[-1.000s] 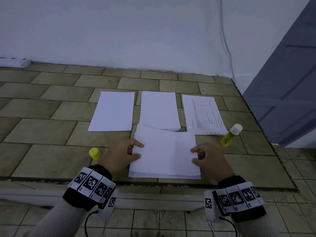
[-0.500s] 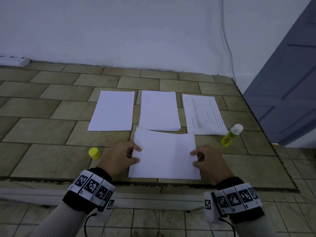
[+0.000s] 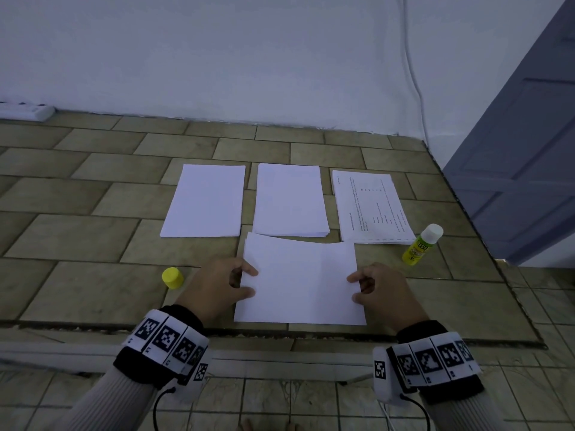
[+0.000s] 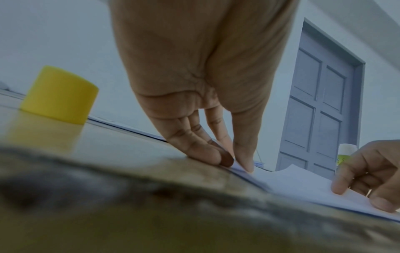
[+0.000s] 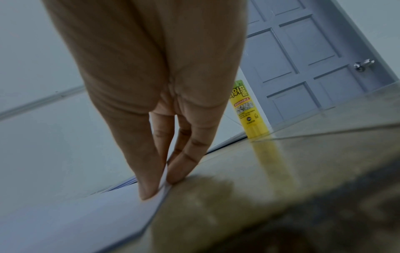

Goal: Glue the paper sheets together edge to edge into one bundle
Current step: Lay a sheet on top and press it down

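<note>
Low in the centre of the frame, a stack of paper sheets (image 3: 300, 279) lies flat on the tiled floor (image 3: 71, 237). The left hand (image 3: 217, 286) pinches its left edge between thumb and fingers, and the right hand (image 3: 384, 290) pinches the right edge likewise. A glue stick (image 3: 421, 244) stands at right, its yellow cap (image 3: 172, 277) at left.

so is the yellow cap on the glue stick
No, the cap sits on the table by the left hand, far from the glue stick.

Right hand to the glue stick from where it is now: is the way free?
Probably yes. The glue stick stands uncapped just beyond the right hand, with only bare tile between. But that hand now pinches the near stack of sheets and must let go first.
</note>
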Demonstrator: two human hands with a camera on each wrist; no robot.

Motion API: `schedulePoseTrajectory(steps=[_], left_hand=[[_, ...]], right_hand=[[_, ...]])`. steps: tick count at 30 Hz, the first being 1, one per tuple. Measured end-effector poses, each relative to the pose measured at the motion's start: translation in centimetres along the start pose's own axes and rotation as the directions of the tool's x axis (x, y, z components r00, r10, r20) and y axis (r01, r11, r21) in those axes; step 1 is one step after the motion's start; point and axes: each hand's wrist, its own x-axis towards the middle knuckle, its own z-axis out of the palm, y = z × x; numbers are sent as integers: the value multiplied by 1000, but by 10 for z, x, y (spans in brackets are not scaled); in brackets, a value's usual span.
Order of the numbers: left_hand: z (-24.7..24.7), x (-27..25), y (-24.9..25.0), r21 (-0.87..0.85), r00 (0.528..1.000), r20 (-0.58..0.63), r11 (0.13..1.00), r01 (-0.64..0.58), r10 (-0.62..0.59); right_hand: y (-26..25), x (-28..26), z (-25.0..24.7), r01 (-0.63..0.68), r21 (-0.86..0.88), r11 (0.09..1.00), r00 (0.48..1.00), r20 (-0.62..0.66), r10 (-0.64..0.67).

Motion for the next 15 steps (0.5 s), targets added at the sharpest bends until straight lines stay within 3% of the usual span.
schedulePoseTrajectory(steps=[15], left_hand=[[0, -2, 0, 10, 1000, -10, 1000, -23, 24]], right_hand=[[-7, -2, -2, -11, -11, 1000, 1000, 9, 11]])
